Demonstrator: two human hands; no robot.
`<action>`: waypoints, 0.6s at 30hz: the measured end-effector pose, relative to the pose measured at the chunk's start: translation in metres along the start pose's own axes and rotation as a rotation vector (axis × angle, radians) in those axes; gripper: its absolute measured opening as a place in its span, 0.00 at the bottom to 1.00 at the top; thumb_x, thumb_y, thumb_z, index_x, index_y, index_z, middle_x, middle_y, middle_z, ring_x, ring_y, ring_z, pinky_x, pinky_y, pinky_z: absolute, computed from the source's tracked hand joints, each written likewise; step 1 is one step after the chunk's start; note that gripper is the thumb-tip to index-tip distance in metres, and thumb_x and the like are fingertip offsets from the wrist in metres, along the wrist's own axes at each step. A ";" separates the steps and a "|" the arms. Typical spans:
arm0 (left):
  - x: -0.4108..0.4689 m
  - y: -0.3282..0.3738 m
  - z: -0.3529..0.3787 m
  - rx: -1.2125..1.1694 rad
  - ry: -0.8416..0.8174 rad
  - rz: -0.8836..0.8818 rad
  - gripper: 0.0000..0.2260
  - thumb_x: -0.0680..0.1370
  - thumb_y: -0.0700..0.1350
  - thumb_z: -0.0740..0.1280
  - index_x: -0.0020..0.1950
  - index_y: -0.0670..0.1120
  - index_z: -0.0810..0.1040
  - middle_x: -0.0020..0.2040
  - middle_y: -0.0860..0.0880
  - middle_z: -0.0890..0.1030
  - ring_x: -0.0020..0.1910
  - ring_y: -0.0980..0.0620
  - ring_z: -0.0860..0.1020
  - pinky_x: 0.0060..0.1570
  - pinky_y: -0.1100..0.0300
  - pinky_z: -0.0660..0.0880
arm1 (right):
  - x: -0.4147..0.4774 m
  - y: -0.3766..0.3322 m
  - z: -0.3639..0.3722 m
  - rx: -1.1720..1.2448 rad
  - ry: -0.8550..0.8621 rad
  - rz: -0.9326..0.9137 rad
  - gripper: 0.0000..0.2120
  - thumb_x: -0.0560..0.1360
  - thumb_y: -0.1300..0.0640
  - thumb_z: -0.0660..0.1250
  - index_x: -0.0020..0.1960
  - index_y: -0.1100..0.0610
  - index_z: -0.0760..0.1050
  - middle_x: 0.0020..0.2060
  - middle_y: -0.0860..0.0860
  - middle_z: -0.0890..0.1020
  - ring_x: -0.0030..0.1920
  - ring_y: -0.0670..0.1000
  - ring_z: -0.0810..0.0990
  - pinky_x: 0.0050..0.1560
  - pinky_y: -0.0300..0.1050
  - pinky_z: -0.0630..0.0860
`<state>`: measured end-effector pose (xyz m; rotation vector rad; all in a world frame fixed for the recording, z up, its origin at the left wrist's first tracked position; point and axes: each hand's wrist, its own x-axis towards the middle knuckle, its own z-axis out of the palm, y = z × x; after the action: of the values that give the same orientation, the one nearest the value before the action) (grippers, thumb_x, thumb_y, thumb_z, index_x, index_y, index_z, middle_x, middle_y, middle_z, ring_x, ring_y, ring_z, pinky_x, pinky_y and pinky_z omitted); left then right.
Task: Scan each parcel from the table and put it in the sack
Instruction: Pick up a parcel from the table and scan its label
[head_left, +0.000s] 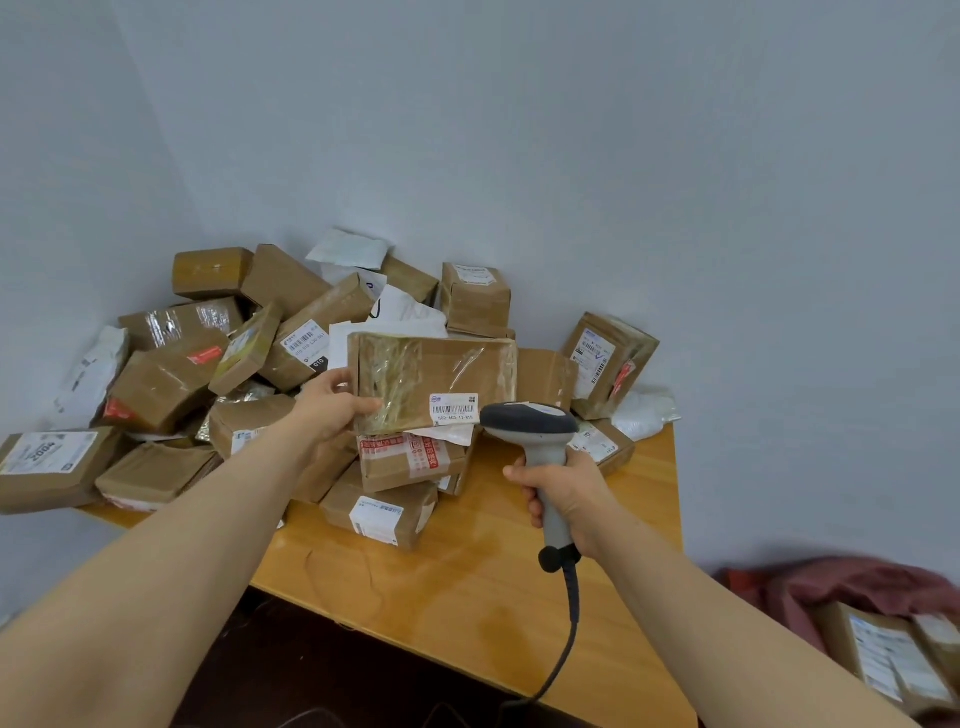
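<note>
Left hand (332, 410): we grip the flat taped parcel (431, 384) by its 9 o'clock edge, thumb on top, above the pile (171, 374). Right hand (566, 493): fingers wrapped round scanner (530, 423) handle, head at parcel's 4 o'clock, just beside its barcode label (453, 410). Red sack (883, 582) sits at 4 o'clock of table (467, 597), w/ labelled boxes (883, 660) inside.

The left hand (332, 402) grips a flat taped parcel (431, 382) by its left edge, barcode label (453, 409) facing the camera. The right hand (563, 493) holds a corded barcode scanner (530, 423) just beside that label. Further parcels are heaped on the wooden table (467, 597) (far left corner); the red sack (872, 587) lies near right.
</note>
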<state>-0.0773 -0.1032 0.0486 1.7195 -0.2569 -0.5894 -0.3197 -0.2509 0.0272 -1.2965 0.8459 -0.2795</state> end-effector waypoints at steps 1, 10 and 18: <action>0.001 0.000 0.002 -0.014 -0.018 -0.013 0.18 0.72 0.34 0.72 0.58 0.47 0.73 0.49 0.47 0.82 0.45 0.49 0.82 0.38 0.55 0.79 | 0.001 0.001 -0.001 0.048 0.016 0.000 0.06 0.71 0.63 0.73 0.44 0.61 0.77 0.25 0.52 0.75 0.23 0.48 0.71 0.25 0.39 0.72; 0.006 -0.010 0.097 -0.075 -0.315 -0.274 0.12 0.75 0.39 0.68 0.56 0.37 0.76 0.48 0.40 0.83 0.43 0.45 0.83 0.33 0.54 0.80 | -0.010 0.045 -0.089 0.538 0.487 0.042 0.16 0.69 0.58 0.77 0.53 0.55 0.75 0.43 0.54 0.79 0.43 0.53 0.77 0.42 0.49 0.81; -0.059 -0.043 0.273 0.108 -0.635 -0.397 0.13 0.76 0.43 0.68 0.59 0.41 0.76 0.44 0.46 0.83 0.41 0.49 0.82 0.35 0.56 0.78 | -0.078 0.108 -0.229 0.793 0.711 0.096 0.17 0.68 0.64 0.76 0.55 0.61 0.76 0.45 0.59 0.83 0.43 0.57 0.83 0.34 0.49 0.82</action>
<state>-0.2743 -0.2962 -0.0146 1.6529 -0.3989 -1.4386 -0.5585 -0.3380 -0.0481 -0.3894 1.2137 -0.9285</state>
